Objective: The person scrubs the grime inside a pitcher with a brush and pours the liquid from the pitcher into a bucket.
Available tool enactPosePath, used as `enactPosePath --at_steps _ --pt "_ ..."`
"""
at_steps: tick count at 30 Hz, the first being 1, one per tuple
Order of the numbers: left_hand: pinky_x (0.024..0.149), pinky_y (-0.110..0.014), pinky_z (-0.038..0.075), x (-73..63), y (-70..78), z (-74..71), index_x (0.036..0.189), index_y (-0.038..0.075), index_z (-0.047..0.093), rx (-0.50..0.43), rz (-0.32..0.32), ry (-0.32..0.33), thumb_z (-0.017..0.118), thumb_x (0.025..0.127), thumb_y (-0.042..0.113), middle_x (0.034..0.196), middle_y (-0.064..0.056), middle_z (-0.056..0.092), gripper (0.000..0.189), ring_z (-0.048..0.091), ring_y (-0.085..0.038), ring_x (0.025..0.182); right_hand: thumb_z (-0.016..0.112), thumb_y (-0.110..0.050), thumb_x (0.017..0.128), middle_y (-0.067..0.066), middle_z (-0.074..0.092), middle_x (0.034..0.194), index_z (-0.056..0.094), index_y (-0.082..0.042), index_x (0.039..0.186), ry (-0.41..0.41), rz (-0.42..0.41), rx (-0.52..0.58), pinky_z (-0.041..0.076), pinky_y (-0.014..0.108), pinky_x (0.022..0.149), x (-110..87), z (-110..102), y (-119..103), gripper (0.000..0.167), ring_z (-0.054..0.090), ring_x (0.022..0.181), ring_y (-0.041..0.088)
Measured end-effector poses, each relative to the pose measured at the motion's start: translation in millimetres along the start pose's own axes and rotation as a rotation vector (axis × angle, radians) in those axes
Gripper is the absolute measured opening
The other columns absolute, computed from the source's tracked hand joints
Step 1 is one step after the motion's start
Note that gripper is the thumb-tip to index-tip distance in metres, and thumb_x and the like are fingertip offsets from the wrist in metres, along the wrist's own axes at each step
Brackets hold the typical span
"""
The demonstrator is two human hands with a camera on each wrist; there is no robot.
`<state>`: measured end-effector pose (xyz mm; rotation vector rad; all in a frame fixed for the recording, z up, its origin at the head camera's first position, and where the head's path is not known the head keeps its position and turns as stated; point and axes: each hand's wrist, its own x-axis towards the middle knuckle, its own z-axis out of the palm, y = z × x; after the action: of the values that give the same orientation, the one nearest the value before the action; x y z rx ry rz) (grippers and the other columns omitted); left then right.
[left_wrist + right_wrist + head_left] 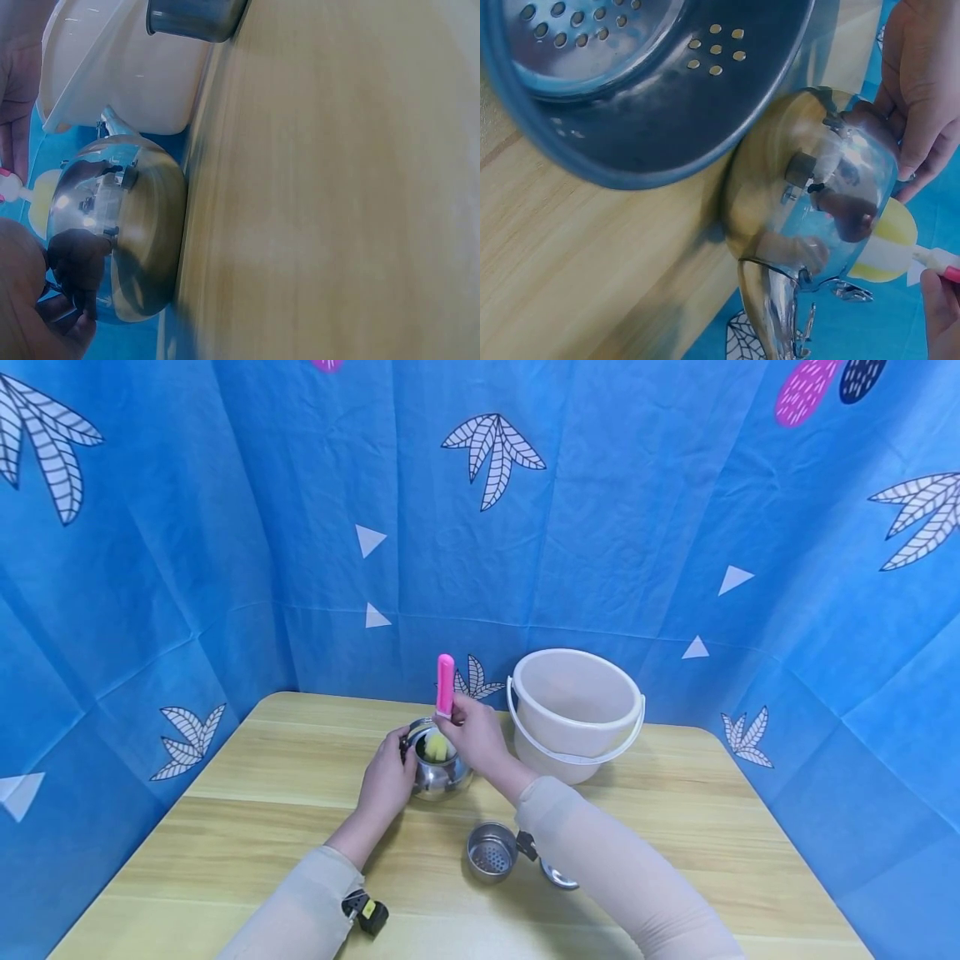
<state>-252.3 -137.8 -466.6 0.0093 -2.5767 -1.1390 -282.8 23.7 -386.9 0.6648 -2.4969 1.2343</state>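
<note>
A shiny steel teapot (441, 783) stands upright on the table, its spout (778, 307) visible in the right wrist view. My left hand (388, 774) grips the teapot at its left side, by the rim. With its fingers and thumb, my right hand (480, 739) holds a sponge brush by its pink handle (446, 683), which points up. The brush's yellow sponge head (437, 747) is at the teapot's mouth, partly inside. In the right wrist view the yellow sponge (889, 244) shows just beyond the rim.
A white bucket (555, 746) with its handle hanging forward stands behind my right forearm. Nearer me sits a perforated metal strainer (491, 852). A round metal piece (558, 876), perhaps a lid, is partly hidden under my right sleeve. Blue curtains (480, 568) surround the wooden table (315, 781).
</note>
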Motion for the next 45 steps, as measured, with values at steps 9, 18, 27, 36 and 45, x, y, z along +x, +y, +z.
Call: enactPosePath --at_steps 9,18,27,36,45 --pt "0.105 -0.054 0.046 -0.1 -0.8 0.8 0.145 -0.002 0.043 -0.003 0.005 0.006 0.050 0.104 0.019 0.138 -0.026 0.054 0.046 0.055 -0.042 0.124 0.074 -0.017 0.092 -0.001 0.075 0.088 0.071 -0.013 0.097 -0.029 0.014 0.008 0.057 0.028 0.072 1.0 -1 -2 0.007 0.068 0.080 0.011" --pt "0.105 -0.054 0.046 -0.5 -2.3 1.2 0.145 -0.002 0.042 -0.003 0.012 0.003 0.051 0.104 0.018 0.139 -0.026 0.054 0.046 0.055 -0.042 0.125 0.073 -0.015 0.092 -0.002 0.073 0.084 0.071 -0.013 0.095 -0.066 0.037 0.012 0.055 0.025 0.065 4.7 -5 -4 0.005 0.063 0.073 0.011" --pt "0.105 -0.054 0.045 -0.5 -1.6 1.2 0.145 -0.001 0.042 -0.011 0.000 -0.005 0.050 0.104 0.020 0.140 -0.025 0.053 0.047 0.054 -0.041 0.126 0.075 -0.015 0.091 -0.002 0.072 0.080 0.072 -0.011 0.092 -0.093 0.050 0.013 0.053 0.024 0.060 11.0 -8 -4 0.005 0.062 0.067 0.011" --pt "0.103 -0.055 0.047 0.3 0.7 0.1 0.145 -0.001 0.042 -0.008 -0.006 0.000 0.051 0.104 0.019 0.139 -0.025 0.054 0.047 0.056 -0.042 0.124 0.075 -0.016 0.091 -0.001 0.074 0.086 0.073 -0.011 0.095 -0.115 0.095 0.064 0.057 0.025 0.068 17.4 -9 -3 0.007 0.068 0.076 0.011" --pt "0.104 -0.055 0.046 -0.1 1.9 -0.8 0.145 -0.002 0.042 -0.006 -0.009 -0.002 0.051 0.104 0.019 0.140 -0.026 0.053 0.047 0.056 -0.043 0.123 0.075 -0.015 0.090 0.000 0.075 0.089 0.073 -0.010 0.098 -0.124 0.169 0.173 0.058 0.027 0.070 20.0 -11 1 0.010 0.068 0.079 0.014"
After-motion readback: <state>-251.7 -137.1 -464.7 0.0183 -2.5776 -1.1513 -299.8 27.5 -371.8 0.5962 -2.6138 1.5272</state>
